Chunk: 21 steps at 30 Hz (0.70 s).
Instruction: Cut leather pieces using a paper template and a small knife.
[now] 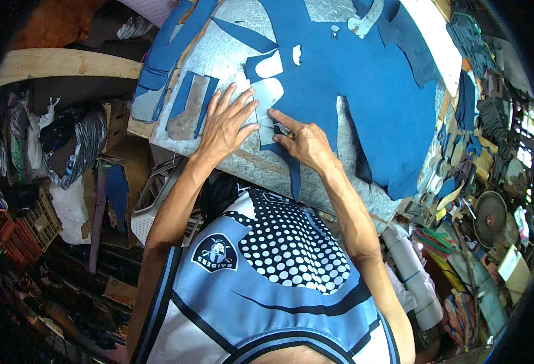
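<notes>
A pale grey, flat pattern piece [270,94] with a rounded far end lies at the edge of a large blue sheet of material [376,91]. My left hand [226,121] is open, fingers spread flat, its fingertips along the pattern's left edge. On the pattern's right side rests the index fingertip of my right hand [309,142]. The thumb and other fingers of that hand are curled in around something small I cannot make out. A narrow blue strip [295,176] hangs over the table's near edge below the right hand.
The worn grey metal tabletop [230,167] carries a brownish pattern piece [191,106] on blue material. Blue cut pieces [164,60] are stacked at the far left. Right of the table stand a round fan [490,218] and wrapped rolls [415,279]. A white plastic chair [152,209] sits left.
</notes>
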Tool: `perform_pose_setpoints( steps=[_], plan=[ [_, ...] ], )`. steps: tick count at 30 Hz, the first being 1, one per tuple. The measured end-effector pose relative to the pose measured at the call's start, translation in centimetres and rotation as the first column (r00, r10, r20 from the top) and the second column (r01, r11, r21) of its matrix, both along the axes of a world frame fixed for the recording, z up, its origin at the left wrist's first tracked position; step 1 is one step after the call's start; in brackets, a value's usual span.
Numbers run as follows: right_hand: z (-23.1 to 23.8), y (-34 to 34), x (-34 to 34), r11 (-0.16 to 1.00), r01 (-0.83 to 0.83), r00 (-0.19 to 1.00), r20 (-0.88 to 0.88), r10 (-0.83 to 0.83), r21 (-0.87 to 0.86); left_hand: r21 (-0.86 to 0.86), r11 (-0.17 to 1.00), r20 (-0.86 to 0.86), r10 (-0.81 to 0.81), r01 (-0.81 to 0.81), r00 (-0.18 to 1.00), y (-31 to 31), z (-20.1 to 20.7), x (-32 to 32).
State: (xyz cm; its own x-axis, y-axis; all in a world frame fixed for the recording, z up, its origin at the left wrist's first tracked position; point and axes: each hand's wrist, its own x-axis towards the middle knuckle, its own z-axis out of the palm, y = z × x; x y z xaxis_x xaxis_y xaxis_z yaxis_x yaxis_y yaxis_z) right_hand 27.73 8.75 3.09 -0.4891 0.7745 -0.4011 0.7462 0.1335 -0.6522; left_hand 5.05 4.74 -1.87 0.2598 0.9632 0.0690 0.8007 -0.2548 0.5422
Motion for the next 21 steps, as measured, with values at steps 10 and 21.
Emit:
perform_pose_setpoints(
  steps=[10,21],
  plan=[
    [0.6,0.5,-0.2,1.000,0.009,1.000,-0.009,-0.009,-0.018,0.029,1.000,-0.010,-0.008,0.009,1.000,0.2,0.7,0.1],
    [2.6,10.2,-0.9,0.947,-0.292,0.951,0.144,0.273,0.133,-0.081,0.987,-0.159,-0.148,0.136,0.976,1.1,2.8,1.3]
  ],
)
